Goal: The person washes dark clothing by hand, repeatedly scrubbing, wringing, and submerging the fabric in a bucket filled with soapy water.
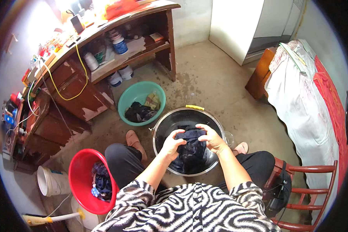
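Observation:
A dark wet-looking garment [191, 149] hangs between my two hands, its lower part resting in a round metal basin [217, 124] between my knees. My left hand [173, 143] grips the garment's upper left edge, thumb and fingers pinched on it. On the opposite side my right hand [211, 138] pinches the upper right edge. A band of cloth is stretched between them. The basin has a dark inside, a shiny rim and a yellow handle [195, 107] at the far side. Whatever lies beneath the cloth is hidden.
A green plastic tub [162, 101] with clothes stands beyond the basin. Left of my leg is a red tub [78, 174] holding dark clothes, near a white bucket [45, 182]. A worn wooden desk [171, 43] lines the left; a red wooden chair [310, 191] is at right.

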`<move>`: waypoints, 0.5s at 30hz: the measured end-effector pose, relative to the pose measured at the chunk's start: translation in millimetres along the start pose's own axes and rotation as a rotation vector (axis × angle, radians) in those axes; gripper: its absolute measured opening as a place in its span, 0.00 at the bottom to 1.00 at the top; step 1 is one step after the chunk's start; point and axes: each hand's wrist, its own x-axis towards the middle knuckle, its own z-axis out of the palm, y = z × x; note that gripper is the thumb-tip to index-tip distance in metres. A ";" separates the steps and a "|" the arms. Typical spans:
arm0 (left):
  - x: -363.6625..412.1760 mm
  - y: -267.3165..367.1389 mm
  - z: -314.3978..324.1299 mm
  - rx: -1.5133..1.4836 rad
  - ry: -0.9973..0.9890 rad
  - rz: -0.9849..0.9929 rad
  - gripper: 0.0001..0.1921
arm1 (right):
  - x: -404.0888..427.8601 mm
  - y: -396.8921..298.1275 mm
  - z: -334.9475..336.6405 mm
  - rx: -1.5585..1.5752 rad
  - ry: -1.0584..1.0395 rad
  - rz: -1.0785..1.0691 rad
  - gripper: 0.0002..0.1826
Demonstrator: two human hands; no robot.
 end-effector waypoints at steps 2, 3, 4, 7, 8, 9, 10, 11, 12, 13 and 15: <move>3.2 -3.6 -3.4 0.069 0.000 0.025 0.22 | 3.1 5.7 -1.5 -0.211 0.060 -0.082 0.22; 3.8 -5.0 -2.5 0.185 0.066 0.075 0.20 | 4.3 7.8 -1.5 -0.421 0.123 -0.164 0.21; 4.2 -6.4 -1.8 0.301 0.132 0.124 0.17 | 5.4 9.0 -0.7 -0.392 0.158 -0.126 0.20; 4.0 -8.7 0.0 0.352 0.196 0.128 0.11 | 9.3 13.9 -2.0 -0.312 0.190 -0.099 0.17; 3.7 -8.7 0.6 0.352 0.194 0.128 0.11 | 9.5 14.3 -3.3 -0.312 0.192 -0.101 0.17; 2.4 -8.2 0.0 0.338 0.206 0.125 0.10 | 9.1 12.7 -0.2 -0.254 0.197 -0.098 0.16; 1.7 -7.7 -0.6 0.325 0.218 0.121 0.09 | 8.7 11.0 2.9 -0.197 0.202 -0.094 0.16; 2.5 -7.9 -2.6 0.325 0.219 0.122 0.09 | 6.9 9.2 6.1 -0.197 0.200 -0.093 0.16; 3.1 -7.6 -4.2 0.328 0.225 0.117 0.08 | 0.3 0.4 18.0 -0.169 0.177 -0.073 0.16; 3.3 -7.6 -5.4 0.332 0.232 0.112 0.07 | -2.7 -3.8 24.9 -0.140 0.153 -0.052 0.16; 1.3 -6.4 0.9 0.319 0.227 0.121 0.06 | 1.4 5.5 18.6 -0.254 0.184 -0.085 0.16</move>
